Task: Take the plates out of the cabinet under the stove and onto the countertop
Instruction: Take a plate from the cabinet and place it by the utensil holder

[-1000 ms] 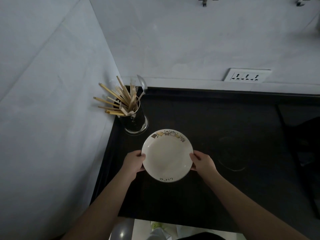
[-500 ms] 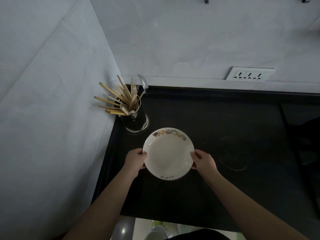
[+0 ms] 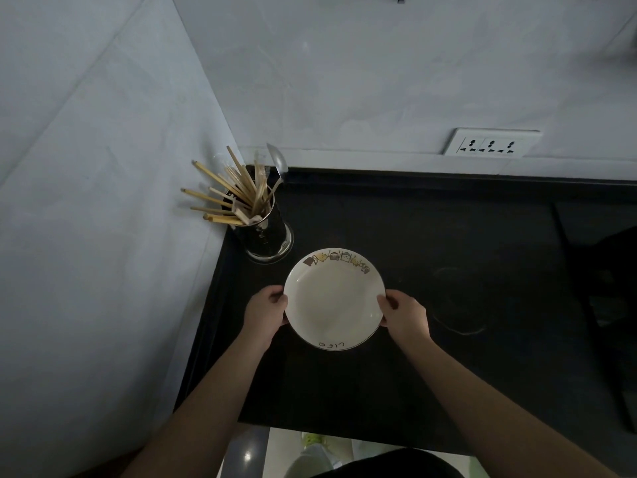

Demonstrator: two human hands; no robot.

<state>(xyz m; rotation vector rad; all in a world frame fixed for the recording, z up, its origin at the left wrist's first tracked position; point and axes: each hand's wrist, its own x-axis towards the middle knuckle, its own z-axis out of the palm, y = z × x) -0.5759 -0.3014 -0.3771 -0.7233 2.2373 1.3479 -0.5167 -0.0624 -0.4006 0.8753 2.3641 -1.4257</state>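
Walls (image 3: 344, 81): pale, meeting in a corner at the far left of the counter; the left one runs down beside my left arm
Countertop (image 3: 431, 236): black and glossy, filling the middle of what I see; a faint ring mark lies on it to the right of my right hand
Plate (image 3: 333, 300): white and shallow, over the left part of the countertop, near its left edge; a band of small coloured figures runs along the far rim, and small dark writing sits on the near rim; whether its base touches the counter I cannot tell
Utensil holder (image 3: 268, 236): clear cylinder standing in the far left corner of the counter, just beyond the plate's far-left rim and apart from it
Socket strip (image 3: 491, 143): white, on the back wall, well to the right of the holder
My left hand (image 3: 265, 312): closed on the plate's left rim; thumb over the top edge, fingers tucked beneath
My right hand (image 3: 405, 317): gripping the plate's right rim the same way; thumb on the edge, fingers curled under
Chopsticks (image 3: 224, 191): pale wood, fanned out leftward from the holder
Spoon (image 3: 278, 160): metal, bowl upward, standing in the holder beside the chopsticks
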